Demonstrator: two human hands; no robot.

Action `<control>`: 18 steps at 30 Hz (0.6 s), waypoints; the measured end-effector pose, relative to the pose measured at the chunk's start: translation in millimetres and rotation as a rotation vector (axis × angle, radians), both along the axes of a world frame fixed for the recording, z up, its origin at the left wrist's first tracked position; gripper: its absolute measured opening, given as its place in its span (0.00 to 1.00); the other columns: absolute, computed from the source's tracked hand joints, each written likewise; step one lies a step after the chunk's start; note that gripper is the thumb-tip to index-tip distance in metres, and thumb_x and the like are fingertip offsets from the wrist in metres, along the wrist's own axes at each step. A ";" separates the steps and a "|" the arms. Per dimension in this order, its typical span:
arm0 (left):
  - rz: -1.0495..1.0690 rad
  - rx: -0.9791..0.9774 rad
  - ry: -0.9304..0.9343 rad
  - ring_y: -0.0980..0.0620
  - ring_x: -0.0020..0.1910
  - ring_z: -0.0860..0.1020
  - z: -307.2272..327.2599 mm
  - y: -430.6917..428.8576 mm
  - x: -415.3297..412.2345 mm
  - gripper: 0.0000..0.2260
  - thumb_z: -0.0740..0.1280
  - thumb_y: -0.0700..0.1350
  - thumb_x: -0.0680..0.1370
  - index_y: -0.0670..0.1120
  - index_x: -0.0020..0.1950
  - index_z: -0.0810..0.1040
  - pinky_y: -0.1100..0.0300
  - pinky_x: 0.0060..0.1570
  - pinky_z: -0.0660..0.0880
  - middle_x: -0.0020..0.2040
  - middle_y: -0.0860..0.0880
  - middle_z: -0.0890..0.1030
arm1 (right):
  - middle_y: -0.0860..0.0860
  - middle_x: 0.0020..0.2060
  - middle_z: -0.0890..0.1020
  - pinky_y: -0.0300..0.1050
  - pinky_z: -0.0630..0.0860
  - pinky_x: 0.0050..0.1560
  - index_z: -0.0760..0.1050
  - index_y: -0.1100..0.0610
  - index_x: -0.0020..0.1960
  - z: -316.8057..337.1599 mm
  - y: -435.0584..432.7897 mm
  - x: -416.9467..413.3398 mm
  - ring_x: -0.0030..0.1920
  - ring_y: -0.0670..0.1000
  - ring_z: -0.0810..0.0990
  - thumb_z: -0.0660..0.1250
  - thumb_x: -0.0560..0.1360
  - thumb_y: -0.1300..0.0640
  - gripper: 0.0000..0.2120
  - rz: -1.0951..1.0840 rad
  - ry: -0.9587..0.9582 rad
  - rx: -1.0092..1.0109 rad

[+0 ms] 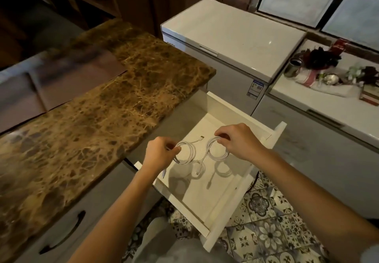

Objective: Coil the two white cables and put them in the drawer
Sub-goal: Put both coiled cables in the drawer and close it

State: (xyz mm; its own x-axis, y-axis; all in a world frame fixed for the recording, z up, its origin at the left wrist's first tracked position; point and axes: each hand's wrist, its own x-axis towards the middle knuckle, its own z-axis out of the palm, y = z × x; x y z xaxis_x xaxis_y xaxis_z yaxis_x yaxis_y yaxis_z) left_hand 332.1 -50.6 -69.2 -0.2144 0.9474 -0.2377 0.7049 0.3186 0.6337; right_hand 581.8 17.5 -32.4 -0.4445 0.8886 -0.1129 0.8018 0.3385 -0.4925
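A white drawer (225,219) stands pulled out below the marble counter. Over its inside, my left hand (159,153) pinches the top of one coiled white cable (189,156). My right hand (238,139) pinches the top of the second coiled white cable (218,154), to the right of the first. Both coils hang just above the drawer floor and throw round shadows on it. Loose ends with plugs dangle below each coil. I cannot tell whether the coils touch the drawer floor.
A brown marble counter (98,119) runs along the left, with a grey cabinet front and black handle (63,234) beneath. Two white chest freezers (235,43) stand behind and to the right, one carrying cups and clutter (320,72). Patterned floor tiles (266,232) lie below the drawer.
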 end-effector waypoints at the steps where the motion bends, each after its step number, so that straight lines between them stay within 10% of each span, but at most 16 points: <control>1: 0.007 -0.019 0.002 0.52 0.43 0.83 -4.5 1.9 1.3 0.06 0.73 0.48 0.77 0.47 0.45 0.86 0.54 0.46 0.80 0.40 0.51 0.86 | 0.53 0.51 0.88 0.46 0.77 0.56 0.84 0.56 0.58 -4.6 5.5 -0.3 0.53 0.55 0.84 0.72 0.77 0.57 0.10 0.004 -0.010 -0.008; 18: 0.165 -0.267 0.060 0.43 0.42 0.79 -81.6 43.9 -19.0 0.09 0.68 0.44 0.78 0.48 0.37 0.76 0.56 0.39 0.69 0.36 0.50 0.79 | 0.58 0.52 0.83 0.50 0.79 0.50 0.81 0.56 0.57 -84.3 109.2 -85.0 0.52 0.60 0.81 0.68 0.73 0.67 0.15 0.127 -0.360 -0.156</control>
State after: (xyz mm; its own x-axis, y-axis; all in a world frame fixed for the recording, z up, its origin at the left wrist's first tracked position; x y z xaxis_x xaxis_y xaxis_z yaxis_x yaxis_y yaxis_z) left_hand 313.2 -6.7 -150.9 -0.3809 0.8046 -0.4556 0.6634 0.5811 0.4714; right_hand 496.8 126.7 -116.6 -0.4572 0.7890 -0.4104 0.8888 0.3893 -0.2418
